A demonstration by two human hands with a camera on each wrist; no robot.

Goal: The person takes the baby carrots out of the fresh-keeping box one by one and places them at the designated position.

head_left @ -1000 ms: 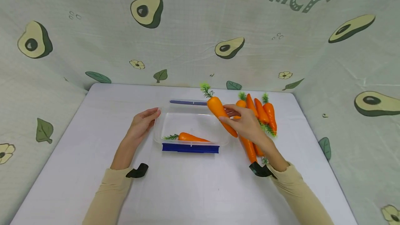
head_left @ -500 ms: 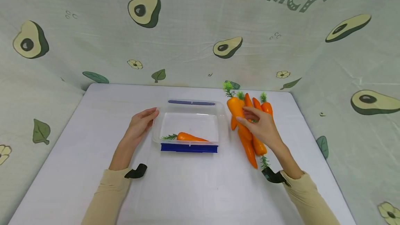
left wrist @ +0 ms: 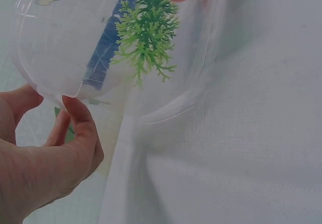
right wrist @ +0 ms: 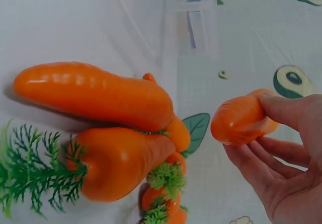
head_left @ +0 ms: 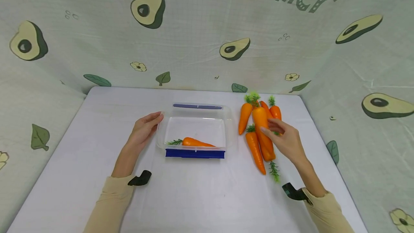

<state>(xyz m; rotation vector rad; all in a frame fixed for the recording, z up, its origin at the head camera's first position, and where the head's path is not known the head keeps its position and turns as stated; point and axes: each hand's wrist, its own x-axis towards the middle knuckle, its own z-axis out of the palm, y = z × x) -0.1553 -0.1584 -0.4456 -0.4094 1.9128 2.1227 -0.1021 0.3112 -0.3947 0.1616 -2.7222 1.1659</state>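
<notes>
My left hand (head_left: 145, 128) grips the left wall of a clear plastic container (head_left: 229, 128) with blue side flaps, the thumb and fingers pinching its rim in the left wrist view. One carrot (head_left: 195, 142) with green leaves lies inside, along the near wall. Over a pile at the right, my right hand (head_left: 286, 140) pinches another carrot (head_left: 260, 118), leaf end pointing away from me. In the right wrist view that carrot (right wrist: 239, 118) sits between thumb and fingers, apart from the carrots lying below it.
Several more carrots lie loosely heaped right of the container, among them one carrot (head_left: 255, 152) at the near side and one carrot (head_left: 245, 118) at the left. A white table (head_left: 191, 197) carries everything. Cloth printed with avocados (head_left: 234, 49) rises behind it and at both sides.
My right hand has carried its carrot from above the container's right side to the right, over the pile. The left hand keeps its hold on the container.
</notes>
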